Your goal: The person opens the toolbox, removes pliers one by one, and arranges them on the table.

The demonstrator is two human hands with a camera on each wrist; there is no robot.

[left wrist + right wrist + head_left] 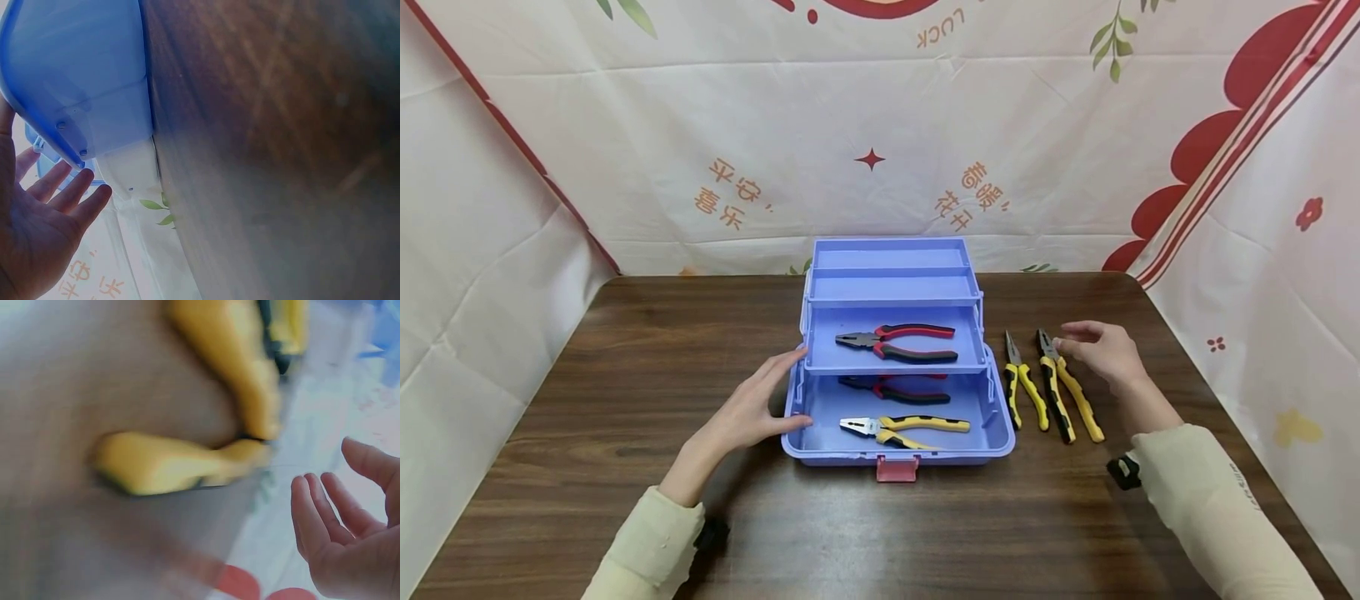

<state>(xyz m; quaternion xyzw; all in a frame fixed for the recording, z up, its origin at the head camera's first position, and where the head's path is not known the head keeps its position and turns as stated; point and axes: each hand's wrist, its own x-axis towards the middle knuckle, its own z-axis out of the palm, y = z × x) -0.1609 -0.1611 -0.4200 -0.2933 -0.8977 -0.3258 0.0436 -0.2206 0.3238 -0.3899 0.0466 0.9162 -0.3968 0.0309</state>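
A blue toolbox (898, 457) stands unfolded on the table, its red latch (897, 470) at the front. My left hand (754, 407) is at its left side, fingers spread and fairly straight, thumb at the rim. Red-and-black pliers (917, 343) lie in the raised tray. Below, a second red-and-black pair (898, 390) is partly covered by the tray, in front of yellow-and-black combination pliers (917, 423). My right hand (1101, 350) hovers beside the head of the right-hand yellow-and-black pliers (1060, 387), holding nothing. Long-nose yellow-and-black pliers (1022, 379) lie between those and the box.
The brown wooden table (625, 400) extends on both sides of the toolbox and in front. A white printed cloth (872, 108) hangs behind and at both sides. Upper trays (891, 285) of the toolbox rise at the back.
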